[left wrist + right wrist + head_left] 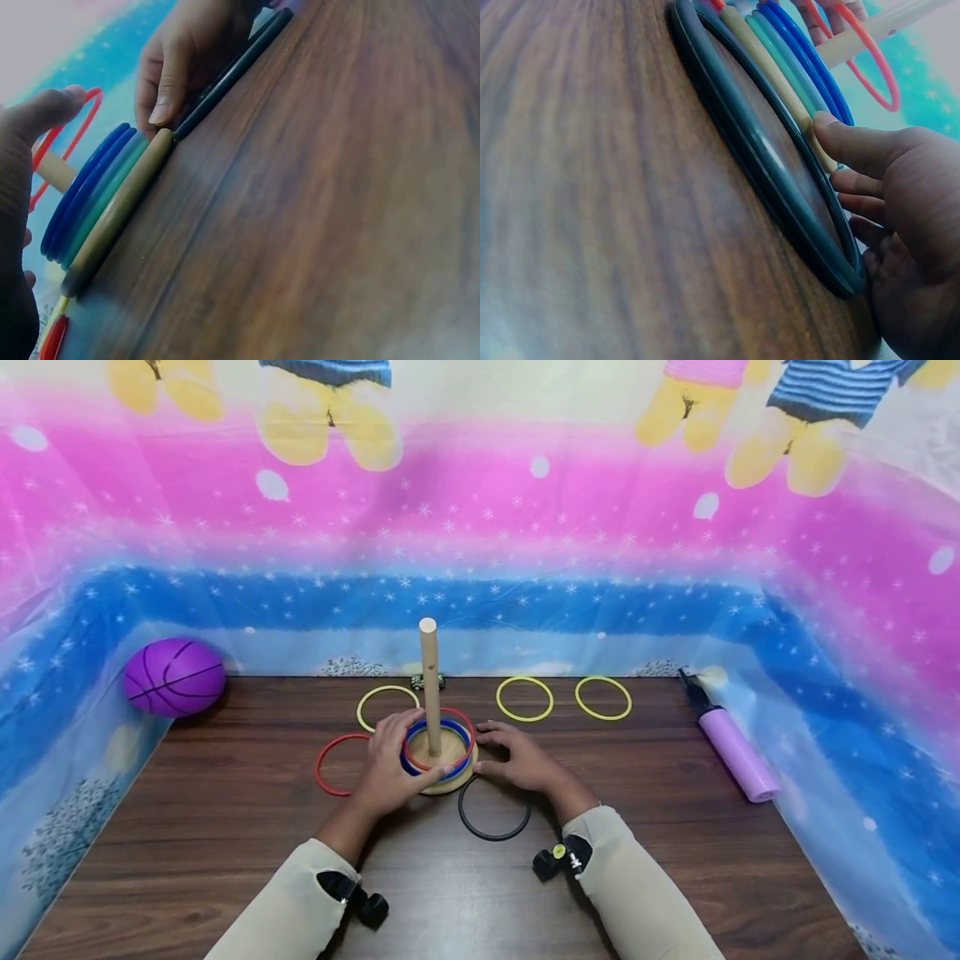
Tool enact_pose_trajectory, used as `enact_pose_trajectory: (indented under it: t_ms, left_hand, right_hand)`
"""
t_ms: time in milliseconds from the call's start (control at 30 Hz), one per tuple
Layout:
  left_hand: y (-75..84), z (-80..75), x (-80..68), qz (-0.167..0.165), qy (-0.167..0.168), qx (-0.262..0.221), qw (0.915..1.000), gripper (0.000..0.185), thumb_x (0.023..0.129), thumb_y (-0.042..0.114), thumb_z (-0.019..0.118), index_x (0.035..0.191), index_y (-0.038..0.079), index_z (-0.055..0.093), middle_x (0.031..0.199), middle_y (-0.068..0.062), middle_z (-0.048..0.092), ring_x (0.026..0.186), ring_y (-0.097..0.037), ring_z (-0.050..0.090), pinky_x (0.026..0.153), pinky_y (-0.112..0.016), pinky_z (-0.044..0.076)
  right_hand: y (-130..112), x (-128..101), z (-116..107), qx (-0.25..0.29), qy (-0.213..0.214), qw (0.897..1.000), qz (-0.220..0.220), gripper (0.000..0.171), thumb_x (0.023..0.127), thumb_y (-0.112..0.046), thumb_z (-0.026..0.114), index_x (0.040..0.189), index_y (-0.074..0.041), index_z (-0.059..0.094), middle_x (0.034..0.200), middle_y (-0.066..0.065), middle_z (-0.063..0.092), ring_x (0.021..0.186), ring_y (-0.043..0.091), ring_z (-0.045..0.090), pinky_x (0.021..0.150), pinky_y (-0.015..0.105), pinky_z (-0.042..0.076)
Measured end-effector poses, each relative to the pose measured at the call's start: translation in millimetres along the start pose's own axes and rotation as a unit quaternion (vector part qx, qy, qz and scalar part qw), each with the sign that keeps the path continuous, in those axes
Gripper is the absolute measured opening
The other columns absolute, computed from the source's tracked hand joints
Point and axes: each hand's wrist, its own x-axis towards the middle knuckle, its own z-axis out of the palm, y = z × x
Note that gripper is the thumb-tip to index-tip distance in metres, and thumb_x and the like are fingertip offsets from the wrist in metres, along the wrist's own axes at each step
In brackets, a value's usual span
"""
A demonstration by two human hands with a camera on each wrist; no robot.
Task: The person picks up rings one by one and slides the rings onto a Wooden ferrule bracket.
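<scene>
A wooden peg [429, 685] stands upright on a round wooden base [452, 781] near the middle of the dark wood-grain worktop [225, 827]. Blue rings [410, 766] lie stacked flat on the base around the peg, with a teal one beneath them in the wrist views. A thin red ring [457, 720] is over the peg too, tilted, its near side lifted. The left hand [390, 764] sits at 9 o'clock of the base, its fingers curled over the ring stack and pinching the near edge of that red ring. The right hand [517, 760] rests at 3 o'clock of the base, fingers relaxed and fairly straight, thumb tip pressed against the base's rim; it grips nothing.

A black ring [495, 810] lies flat on the worktop at 5 o'clock of the base, touching its edge, just under the right hand. A second red ring [330, 768] lies flat at 9 o'clock, partly under the left hand. Three yellow rings [525, 699] lie farther back, at 11, 1 and 2 o'clock of the peg. A purple ball [174, 677] sits at the far left corner, and a lilac pump [735, 752] lies along the right edge.
</scene>
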Motion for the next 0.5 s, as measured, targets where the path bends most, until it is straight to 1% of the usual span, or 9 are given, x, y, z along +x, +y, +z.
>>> enact_pose_trajectory:
  t_ms: [200,267,367,500]
  left_hand:
    - [-4.2,1.9,-1.6,0.002,-0.001,0.008,1.0000,0.092,0.082,0.031,0.097,0.159,0.007,0.053,0.158,-0.022,0.055,0.150,-0.048,0.041,0.121,-0.078,0.026]
    - [-5.6,2.1,-2.5,0.002,-0.001,0.008,1.0000,0.092,0.081,0.030,0.097,0.158,0.005,0.053,0.158,-0.023,0.056,0.150,-0.049,0.042,0.121,-0.078,0.027]
    - [-6.8,2.1,-3.7,0.000,-0.002,0.010,0.9999,0.091,0.081,0.030,0.097,0.158,0.006,0.054,0.158,-0.022,0.056,0.149,-0.048,0.042,0.120,-0.077,0.028]
    - [-7.8,2.4,-4.1,-0.006,-0.009,0.015,0.9998,0.091,0.083,0.032,0.096,0.159,0.007,0.052,0.159,-0.021,0.056,0.150,-0.046,0.041,0.118,-0.075,0.029]
  right_hand:
    - [0.1,0.8,0.1,-0.002,0.003,1.000,0.003,0.052,0.104,-0.029,0.078,0.150,-0.009,0.067,0.171,0.010,0.047,0.168,0.036,0.029,0.132,0.061,0.034]
    - [-0.4,1.0,0.1,-0.003,-0.002,1.000,0.003,0.052,0.104,-0.030,0.078,0.151,-0.010,0.066,0.172,0.010,0.046,0.168,0.036,0.029,0.132,0.061,0.034]
    - [-0.6,1.1,0.5,-0.004,-0.007,1.000,0.003,0.053,0.104,-0.030,0.078,0.151,-0.010,0.066,0.172,0.010,0.046,0.169,0.036,0.028,0.132,0.060,0.034]
    - [0.4,1.3,1.6,-0.002,-0.002,1.000,0.002,0.052,0.104,-0.029,0.078,0.150,-0.009,0.067,0.172,0.010,0.047,0.169,0.035,0.028,0.133,0.060,0.034]
